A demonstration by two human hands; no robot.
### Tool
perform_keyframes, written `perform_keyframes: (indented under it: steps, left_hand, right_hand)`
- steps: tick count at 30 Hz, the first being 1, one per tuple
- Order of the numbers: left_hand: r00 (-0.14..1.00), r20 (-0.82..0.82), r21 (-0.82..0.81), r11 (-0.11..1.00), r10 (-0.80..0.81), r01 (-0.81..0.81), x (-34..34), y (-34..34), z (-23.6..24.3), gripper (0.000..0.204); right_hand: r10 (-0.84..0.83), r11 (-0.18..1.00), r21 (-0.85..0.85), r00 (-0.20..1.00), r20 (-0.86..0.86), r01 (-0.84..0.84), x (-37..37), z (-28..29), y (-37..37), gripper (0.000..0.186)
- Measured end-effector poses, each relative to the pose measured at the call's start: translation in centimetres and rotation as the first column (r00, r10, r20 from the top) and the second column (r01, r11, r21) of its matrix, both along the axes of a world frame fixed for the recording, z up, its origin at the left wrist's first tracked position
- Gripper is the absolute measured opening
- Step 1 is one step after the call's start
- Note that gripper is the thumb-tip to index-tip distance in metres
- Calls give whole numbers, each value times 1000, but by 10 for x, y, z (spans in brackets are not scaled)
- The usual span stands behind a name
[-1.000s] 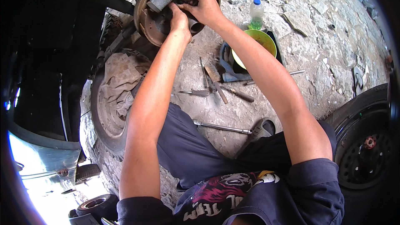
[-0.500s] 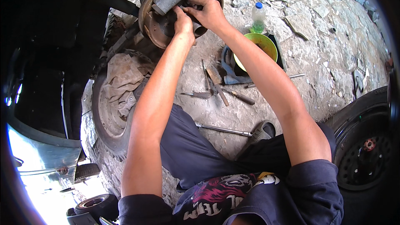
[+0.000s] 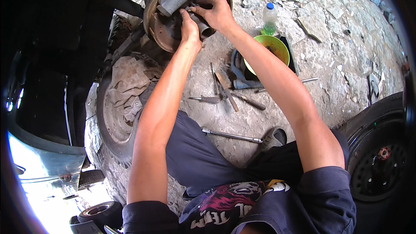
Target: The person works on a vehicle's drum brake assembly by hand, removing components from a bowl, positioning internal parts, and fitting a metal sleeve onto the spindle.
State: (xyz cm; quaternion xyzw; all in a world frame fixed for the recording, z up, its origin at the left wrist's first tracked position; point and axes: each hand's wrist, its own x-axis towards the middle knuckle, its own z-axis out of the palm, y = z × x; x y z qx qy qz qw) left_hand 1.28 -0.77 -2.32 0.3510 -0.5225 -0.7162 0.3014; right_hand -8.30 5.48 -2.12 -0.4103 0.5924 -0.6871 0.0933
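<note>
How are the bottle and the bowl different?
The bottle is narrow and taller than it is wide, but the bowl is wide and round.
The bottle has a blue cap on, while the bowl is open on top.
You can see through the bottle's side, but the bowl is a solid-looking yellow-green.
Both show some green, and they are close together.

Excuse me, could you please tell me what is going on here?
The left hand and right hand, both bare, are close together at a round, rusty metal plate, beside a grey metal block. What the fingers hold, if anything, is too hidden to tell. A brush and a long silver tool lie on the stony ground, near a green bowl and a blue-capped bottle.
</note>
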Motion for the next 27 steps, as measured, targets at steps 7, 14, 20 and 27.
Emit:
perform_keyframes:
  steps: [7, 14, 20, 27]
  left_hand:
    - [999, 20, 16, 999, 35, -35, 1, -10, -7, 73]
    - [997, 63, -13, 999, 50, -50, -1, -8, -7, 73]
    - [995, 81, -29, 998, 66, -64, 0, -16, -6, 73]
    - [994, 91, 0, 998, 60, -60, -7, -24, -11, 79]
  right_hand:
    - [51, 994, -100, 995, 81, -42, 1, -5, -6, 40]
    - [122, 977, -188, 986, 116, -98, 1, -4, -5, 40]
    - [8, 997, -78, 999, 31, -6, 11, 11, -6, 41]
    - [-93, 989, -122, 995, -25, 89, 13, 14, -3, 31]
